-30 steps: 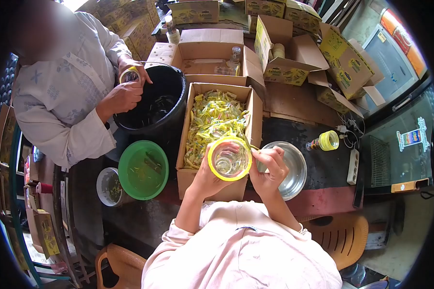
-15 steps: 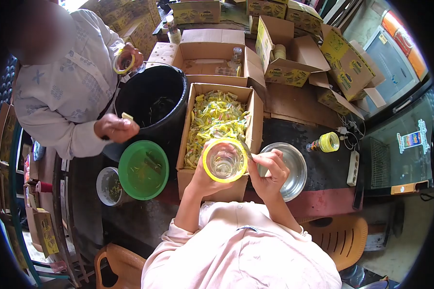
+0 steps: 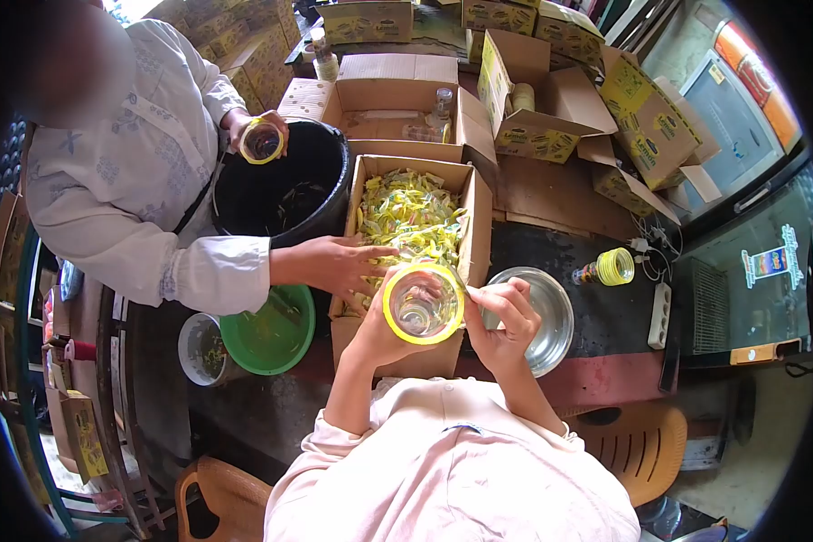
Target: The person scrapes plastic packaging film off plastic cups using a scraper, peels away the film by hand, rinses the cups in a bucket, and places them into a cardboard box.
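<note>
My left hand (image 3: 377,332) is wrapped round a clear jar (image 3: 417,312) with a yellow rim, its round end facing up at me. My right hand (image 3: 504,323) is closed in a pinch at the jar's right side, on a thin dark blade-like tool (image 3: 466,291) touching the rim; its exact kind is hard to make out. Just beyond both hands stands a cardboard box (image 3: 481,217) full of yellow-wrapped small packets (image 3: 406,203). A co-worker's hand (image 3: 339,266) reaches over the box's left side, near my left hand, while the co-worker's other hand (image 3: 242,128) holds a similar yellow-rimmed jar (image 3: 262,142).
At left are a black bucket (image 3: 341,185), a green basin (image 3: 244,348) and a white tub (image 3: 190,361). A metal bowl (image 3: 565,316) sits right of my right hand. Farther right lie stacked yellow rings (image 3: 616,266) and a power strip (image 3: 661,316). Open cartons (image 3: 551,86) stand behind.
The co-worker's lower hand has moved right from beside the bucket to the box of packets. Their other hand has shifted the jar slightly right. My hands have barely moved.
</note>
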